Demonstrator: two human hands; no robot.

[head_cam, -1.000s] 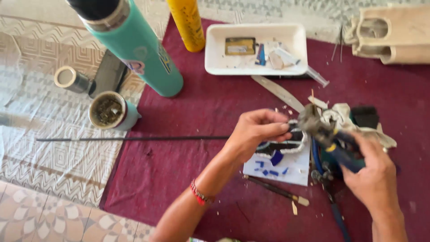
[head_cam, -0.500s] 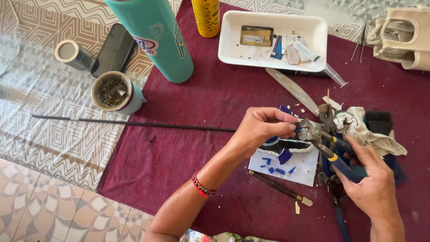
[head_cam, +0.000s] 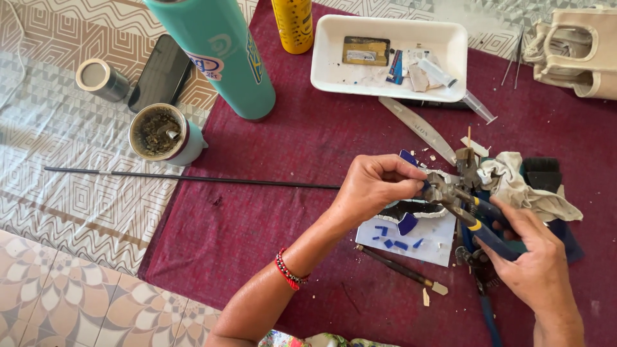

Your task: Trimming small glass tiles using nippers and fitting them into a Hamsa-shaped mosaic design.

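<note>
Midway: left hand (head_cam: 376, 186) pinches a blue tile piece (head_cam: 411, 160); right hand (head_cam: 536, 263) grips nippers (head_cam: 466, 205) on it; cut blue chips (head_cam: 395, 234) lie below.

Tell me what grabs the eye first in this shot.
At centre right, the left hand pinches a small blue shard into the nippers that the right hand grips by their blue handles, above a white sheet strewn with blue chips. At the top stands a tall teal bottle, beside a white tray of scraps.

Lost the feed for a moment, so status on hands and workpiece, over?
Left hand pinching blue tile piece. Right hand closed on blue-handled nippers, jaws at the piece. Rag just behind.
</note>
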